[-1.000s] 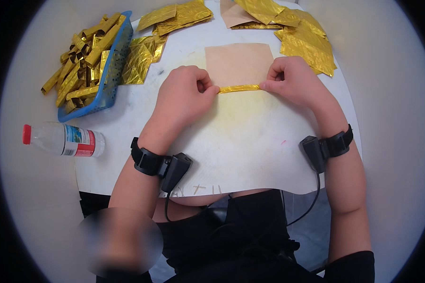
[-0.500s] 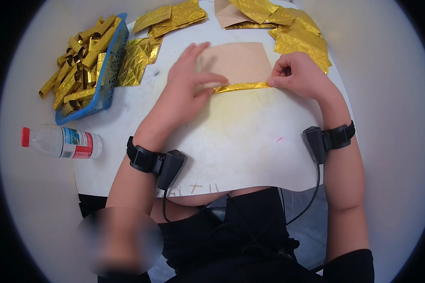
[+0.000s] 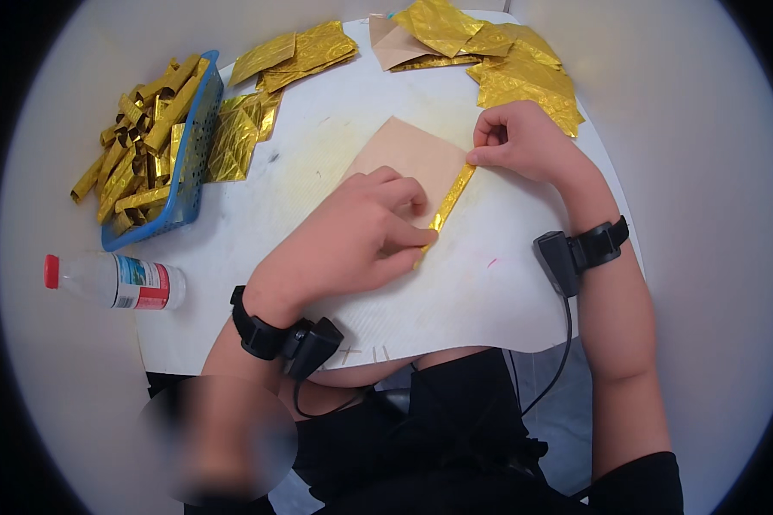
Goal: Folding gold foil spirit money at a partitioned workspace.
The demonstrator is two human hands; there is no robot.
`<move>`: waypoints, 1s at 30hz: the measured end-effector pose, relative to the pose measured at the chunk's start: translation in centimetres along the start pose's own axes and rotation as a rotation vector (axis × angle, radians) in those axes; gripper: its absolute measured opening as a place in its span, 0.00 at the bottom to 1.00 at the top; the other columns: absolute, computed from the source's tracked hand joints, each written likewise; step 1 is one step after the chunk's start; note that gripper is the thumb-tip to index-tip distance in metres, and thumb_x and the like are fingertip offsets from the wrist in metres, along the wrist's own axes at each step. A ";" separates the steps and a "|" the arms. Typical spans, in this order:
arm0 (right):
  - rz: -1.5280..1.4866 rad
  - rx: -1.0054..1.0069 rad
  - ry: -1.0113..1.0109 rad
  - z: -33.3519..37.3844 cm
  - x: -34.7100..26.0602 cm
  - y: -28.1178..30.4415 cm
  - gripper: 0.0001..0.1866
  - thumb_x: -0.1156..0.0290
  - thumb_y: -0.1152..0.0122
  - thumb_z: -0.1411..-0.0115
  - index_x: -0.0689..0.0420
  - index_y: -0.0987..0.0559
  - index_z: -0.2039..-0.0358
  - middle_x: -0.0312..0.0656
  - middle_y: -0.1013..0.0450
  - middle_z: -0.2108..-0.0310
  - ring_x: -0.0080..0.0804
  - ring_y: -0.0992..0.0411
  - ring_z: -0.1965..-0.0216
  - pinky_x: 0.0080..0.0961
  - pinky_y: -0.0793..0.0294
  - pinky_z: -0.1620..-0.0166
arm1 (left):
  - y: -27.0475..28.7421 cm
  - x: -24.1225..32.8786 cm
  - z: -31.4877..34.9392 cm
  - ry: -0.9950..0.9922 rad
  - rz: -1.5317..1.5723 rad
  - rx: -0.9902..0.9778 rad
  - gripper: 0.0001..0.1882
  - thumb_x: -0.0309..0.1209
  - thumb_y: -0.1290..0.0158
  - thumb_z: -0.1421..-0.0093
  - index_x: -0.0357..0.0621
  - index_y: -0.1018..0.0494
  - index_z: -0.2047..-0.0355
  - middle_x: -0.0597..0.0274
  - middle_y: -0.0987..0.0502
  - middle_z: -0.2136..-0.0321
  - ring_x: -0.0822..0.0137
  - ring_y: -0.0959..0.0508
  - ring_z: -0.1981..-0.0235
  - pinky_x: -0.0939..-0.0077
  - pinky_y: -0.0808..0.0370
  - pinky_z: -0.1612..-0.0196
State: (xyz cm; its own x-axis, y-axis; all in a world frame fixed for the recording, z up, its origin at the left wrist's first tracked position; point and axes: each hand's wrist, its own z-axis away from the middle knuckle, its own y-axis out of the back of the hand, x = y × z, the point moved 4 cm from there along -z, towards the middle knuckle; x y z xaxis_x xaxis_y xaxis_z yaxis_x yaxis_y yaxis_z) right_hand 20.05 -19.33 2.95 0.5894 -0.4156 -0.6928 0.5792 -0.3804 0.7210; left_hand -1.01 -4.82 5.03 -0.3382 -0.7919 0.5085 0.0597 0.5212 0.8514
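Note:
A sheet of gold foil paper (image 3: pixel 412 153) lies on the white table, its plain tan side up and its right edge folded over into a narrow gold strip. The sheet sits turned at a slant. At the strip's near end, the thumb and forefinger of my left hand (image 3: pixel 343 236) pinch the fold, and the rest of that hand covers the sheet's lower left part. My right hand (image 3: pixel 524 142) grips the fold's far corner between thumb and curled fingers. Black straps with small boxes circle both my wrists.
A blue basket (image 3: pixel 199 142) full of rolled gold paper tubes (image 3: pixel 129 163) stands at the left. A plastic bottle (image 3: pixel 116 281) with a red cap lies nearer. Gold sheets (image 3: pixel 305 56) lie along the far left edge; another pile (image 3: pixel 524 77) is at the far right.
The sheet has turned so its folded strip, level before, now slants toward me. My left hand has come nearer and closed on the strip's end; my right hand still holds the other corner.

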 end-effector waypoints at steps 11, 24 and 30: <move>0.050 0.076 0.004 -0.6 0.2 -0.6 0.16 0.64 0.18 0.50 0.62 0.16 0.72 0.41 0.22 0.77 0.30 0.26 0.74 0.29 0.25 0.66 | -2.3 -0.4 -0.9 -0.063 0.117 0.052 0.11 0.28 0.34 0.44 0.46 0.14 0.59 0.57 0.21 0.40 0.48 0.31 0.30 0.52 0.36 0.29; 0.103 0.091 0.032 -0.7 0.3 -0.7 0.16 0.62 0.20 0.48 0.61 0.17 0.72 0.39 0.23 0.77 0.28 0.27 0.73 0.28 0.26 0.66 | -2.9 0.0 -1.2 0.005 0.101 0.022 0.17 0.35 0.33 0.43 0.47 0.23 0.55 0.55 0.27 0.38 0.44 0.38 0.25 0.40 0.51 0.22; 0.123 0.103 0.042 -0.6 0.2 -0.7 0.14 0.65 0.19 0.45 0.61 0.16 0.70 0.36 0.25 0.77 0.23 0.30 0.74 0.24 0.29 0.68 | -2.9 0.1 -1.4 0.009 0.095 -0.004 0.18 0.35 0.33 0.43 0.47 0.23 0.54 0.54 0.28 0.37 0.42 0.39 0.25 0.41 0.52 0.21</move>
State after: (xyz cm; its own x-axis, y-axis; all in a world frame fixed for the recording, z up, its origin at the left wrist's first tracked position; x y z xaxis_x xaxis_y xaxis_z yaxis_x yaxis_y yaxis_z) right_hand 20.12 -18.64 2.26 0.6763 -0.4303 -0.5980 0.4421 -0.4122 0.7966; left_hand 0.11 -6.84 2.80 -0.3224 -0.7416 0.5884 0.0951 0.5930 0.7995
